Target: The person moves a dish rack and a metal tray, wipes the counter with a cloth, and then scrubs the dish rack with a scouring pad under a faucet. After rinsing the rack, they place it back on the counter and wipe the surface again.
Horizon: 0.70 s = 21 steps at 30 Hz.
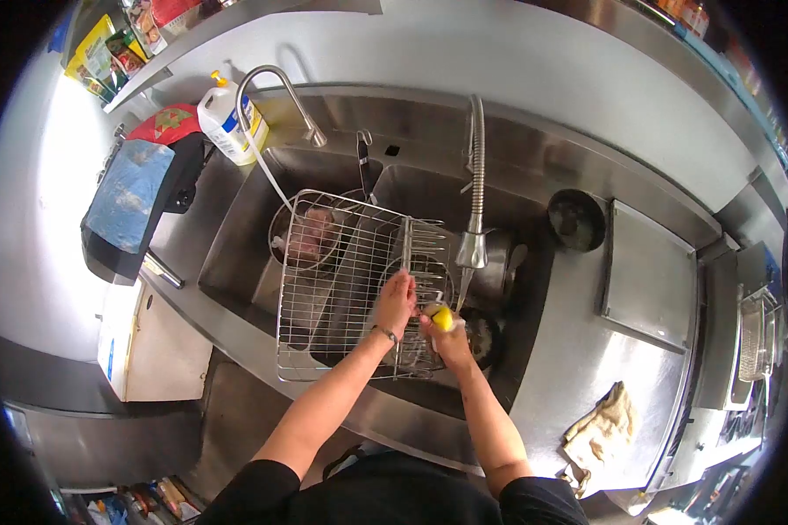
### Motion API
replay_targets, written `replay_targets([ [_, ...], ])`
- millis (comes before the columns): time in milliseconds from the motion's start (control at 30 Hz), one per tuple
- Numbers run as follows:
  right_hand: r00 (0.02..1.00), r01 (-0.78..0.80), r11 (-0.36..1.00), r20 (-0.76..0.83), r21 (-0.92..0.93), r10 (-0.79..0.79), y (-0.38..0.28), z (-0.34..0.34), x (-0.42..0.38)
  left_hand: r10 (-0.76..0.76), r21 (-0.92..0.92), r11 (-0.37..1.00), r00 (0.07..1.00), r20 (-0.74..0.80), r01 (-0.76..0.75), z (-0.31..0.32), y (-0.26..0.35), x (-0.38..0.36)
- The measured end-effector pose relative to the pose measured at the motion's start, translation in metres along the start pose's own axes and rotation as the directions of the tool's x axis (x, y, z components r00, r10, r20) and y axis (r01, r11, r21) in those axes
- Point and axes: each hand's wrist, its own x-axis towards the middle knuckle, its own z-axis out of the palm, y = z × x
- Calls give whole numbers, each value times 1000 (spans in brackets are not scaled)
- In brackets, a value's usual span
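A wire rack lies tilted across the double sink, over the divider between the basins. My left hand is closed on its prongs near the middle. My right hand is wrapped around a yellow sponge, pressed close to the rack's right side. Just above that hand hangs the spray faucet's metal head, with water running down from it. Pots and a dark pan sit in the right basin, partly hidden by the rack and my arm.
In the left basin, a bowl of raw meat stands behind the rack. A curved tap and a white pump jug are at the back left. On the right counter are a black pan, a metal tray and a cloth.
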Motion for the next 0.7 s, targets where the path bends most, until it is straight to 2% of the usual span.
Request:
replay_targets([
  [33,993,110,989,-37,-95,-114,2,4,2,81,154,986,991,-106,-64,-6,-4,6],
  [67,971,213,958,-65,-193,-229,6,10,3,78,159,985,991,-107,-60,-10,-7,6],
  [100,936,302,909,-92,-289,-340,9,19,3,215,406,903,967,-135,-144,-10,-3,4],
  [133,935,304,909,-92,-287,-342,10,22,2,352,627,753,928,-126,-200,-9,0,4],
  [167,931,306,833,-39,-460,-364,11,25,1,258,627,773,951,-172,-97,-13,-4,8],
  [200,929,301,728,17,-616,-371,11,28,-3,255,630,771,952,-170,-94,-13,1,6],
  [233,920,312,659,43,-685,-391,15,28,-6,334,760,640,931,-145,-111,-13,7,4],
  [267,921,312,659,47,-685,-387,15,25,-9,407,863,492,907,-110,-116,-15,12,1],
  [333,945,312,831,61,-461,-321,4,14,-14,370,853,512,922,-112,-102,-33,13,4],
  [367,953,278,942,-69,-190,-295,10,5,-11,167,734,679,970,-179,19,-41,14,3],
  [400,959,167,983,-218,-75,-180,31,-12,10,-49,583,796,978,-203,161,-45,14,2],
  [433,945,124,981,-285,-150,-163,13,-19,19,-63,346,930,982,-178,122,-52,0,3],
  [467,942,140,947,-257,-288,-217,29,-30,42,-65,348,929,982,-178,124,-51,-4,1],
  [500,972,-61,983,-234,-172,19,61,-31,69,-32,471,877,989,-144,97,-47,-8,0],
  [533,951,-265,962,-180,-65,250,87,-31,88,-3,585,809,994,-108,66,-44,-12,-3],
  [600,985,-140,958,130,251,110,111,-10,75,33,611,792,997,-76,20,-41,-22,-5],
  [633,948,-317,947,53,49,314,25,12,47,71,523,852,993,-91,-13,-39,-28,-8],
  [667,952,-303,952,69,46,300,38,8,58,117,432,900,987,-112,-57,-38,-28,-8],
  [700,977,-118,992,186,52,106,68,-5,69,66,485,874,995,-68,-24,-33,-19,-16],
])
